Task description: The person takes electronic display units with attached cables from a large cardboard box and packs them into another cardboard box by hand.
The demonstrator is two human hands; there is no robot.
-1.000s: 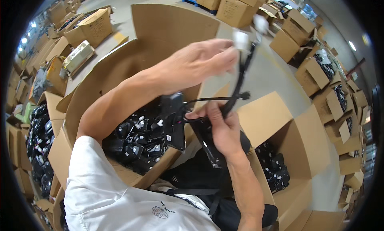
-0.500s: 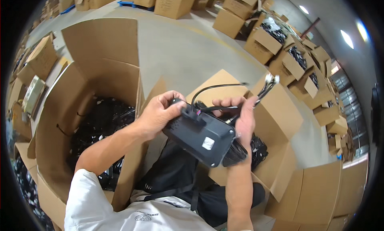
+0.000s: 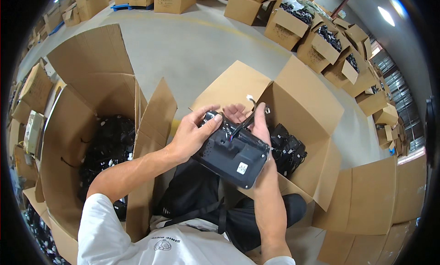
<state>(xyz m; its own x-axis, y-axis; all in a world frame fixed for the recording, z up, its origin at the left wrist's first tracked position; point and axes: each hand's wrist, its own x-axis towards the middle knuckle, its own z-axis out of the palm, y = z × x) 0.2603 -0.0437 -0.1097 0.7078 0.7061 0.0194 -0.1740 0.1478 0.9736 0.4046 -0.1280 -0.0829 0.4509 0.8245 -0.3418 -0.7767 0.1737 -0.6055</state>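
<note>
Above our black cloth trousers (image 3: 190,189), we had a flat, rectangular black plastic unit (image 3: 229,159): our left hand (image 3: 195,133) grasped one end, our right hand (image 3: 261,127) lay open-fingered along the other; whether it gripped the slim black-sheathed cable (image 3: 245,123), we couldn't tell.

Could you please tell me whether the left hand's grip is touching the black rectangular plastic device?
Touching: the head view shows the left hand's grip on the black rectangular plastic device, thumb lying over its upper-left corner without visible gap.
</note>
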